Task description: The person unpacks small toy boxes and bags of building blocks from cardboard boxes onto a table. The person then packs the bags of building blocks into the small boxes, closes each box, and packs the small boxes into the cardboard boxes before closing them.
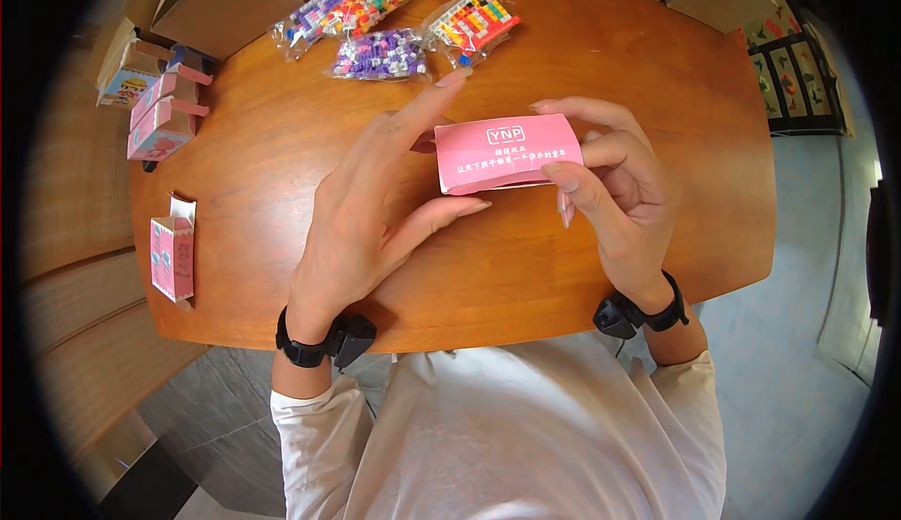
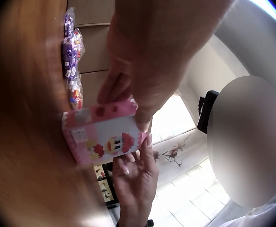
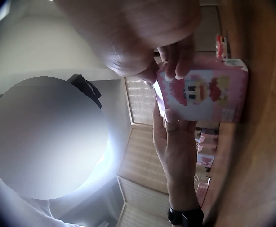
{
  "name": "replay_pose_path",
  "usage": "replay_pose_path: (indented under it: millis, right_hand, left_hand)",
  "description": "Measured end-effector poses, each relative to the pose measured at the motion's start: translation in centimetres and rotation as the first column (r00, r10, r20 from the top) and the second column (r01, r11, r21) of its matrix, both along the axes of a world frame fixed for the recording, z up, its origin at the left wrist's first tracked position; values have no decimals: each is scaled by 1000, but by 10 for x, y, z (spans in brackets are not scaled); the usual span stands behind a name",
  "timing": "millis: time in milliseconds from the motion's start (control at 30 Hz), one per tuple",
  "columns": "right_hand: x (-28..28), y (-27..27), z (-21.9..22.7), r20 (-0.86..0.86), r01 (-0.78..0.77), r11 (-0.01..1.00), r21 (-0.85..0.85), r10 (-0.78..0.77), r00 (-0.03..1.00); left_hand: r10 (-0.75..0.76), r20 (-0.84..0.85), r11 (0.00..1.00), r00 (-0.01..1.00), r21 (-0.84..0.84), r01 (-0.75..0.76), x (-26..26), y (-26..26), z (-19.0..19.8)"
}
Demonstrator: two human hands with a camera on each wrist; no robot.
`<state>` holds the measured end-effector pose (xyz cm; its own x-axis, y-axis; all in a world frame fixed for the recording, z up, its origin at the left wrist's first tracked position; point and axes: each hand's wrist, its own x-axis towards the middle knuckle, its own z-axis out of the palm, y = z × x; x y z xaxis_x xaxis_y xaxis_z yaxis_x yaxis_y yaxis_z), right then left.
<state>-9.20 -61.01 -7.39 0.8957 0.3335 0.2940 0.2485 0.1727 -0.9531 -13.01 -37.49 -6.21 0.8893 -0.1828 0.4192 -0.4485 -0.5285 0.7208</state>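
Note:
A pink box [image 1: 510,151] marked "YNP" is between both hands, close over the wooden table. Its broad face [image 2: 113,142] carries a pixel-style cartoon figure. From the right, my right hand [image 1: 627,187] grips it, thumb at the near corner and fingers curled at the far edge. My left hand [image 1: 366,187] is around the left end, the thumb stretched along the near edge and the index finger raised beyond the far edge. Other left fingers are partly hidden behind the box. A narrow gap shows under the edge of its top flap.
Bags of small colored bricks [image 1: 380,55] lie at the table's far side, beside another bag [image 1: 472,22]. Pink boxes [image 1: 164,126] stand at the left edge, with an open-flapped pink box [image 1: 173,255] nearer. Cardboard cartons [image 1: 230,8] line the back.

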Motion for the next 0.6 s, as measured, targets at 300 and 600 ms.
replay_pose_path:
  millis: [300, 600]
  right_hand:
    - [1, 1, -2, 3, 11, 1000, -25, -11, 1000]
    - [1, 3, 1, -21, 38, 999, -21, -39, 999]
  left_hand:
    - [11, 28, 999, 1000, 40, -12, 0, 2, -3]
    - [-2, -11, 1000, 1000, 22, 2, -3, 2, -2]
